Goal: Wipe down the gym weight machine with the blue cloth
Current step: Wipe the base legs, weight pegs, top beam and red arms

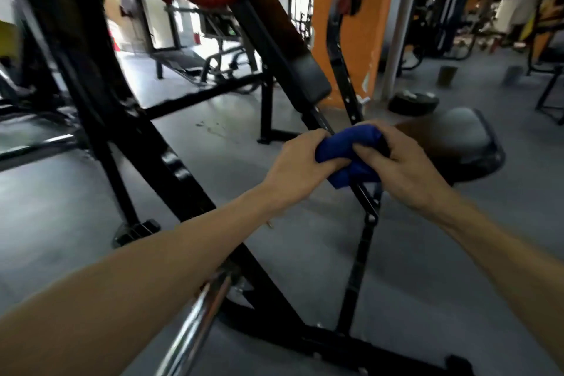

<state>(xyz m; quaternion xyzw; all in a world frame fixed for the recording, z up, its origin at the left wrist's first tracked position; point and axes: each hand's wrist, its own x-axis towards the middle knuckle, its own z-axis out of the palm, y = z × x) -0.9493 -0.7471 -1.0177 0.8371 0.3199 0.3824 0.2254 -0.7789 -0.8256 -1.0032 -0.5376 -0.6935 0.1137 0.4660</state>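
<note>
The blue cloth [351,151] is bunched up between both hands at the middle right of the view. My left hand [300,159] grips its left side and my right hand [399,168] grips its right side, fingers curled into the fabric. The cloth sits against a slanted black bar of the weight machine [183,168], whose thick black frame runs diagonally from upper left to the floor base at bottom. A black pad [308,76] on the machine is just above the hands.
A chrome bar [198,317] sticks out under my left forearm. A black seat [467,143] and a weight plate [413,102] lie right of the hands. An orange pillar [357,24] stands behind. Benches and other machines fill the back; grey floor all around.
</note>
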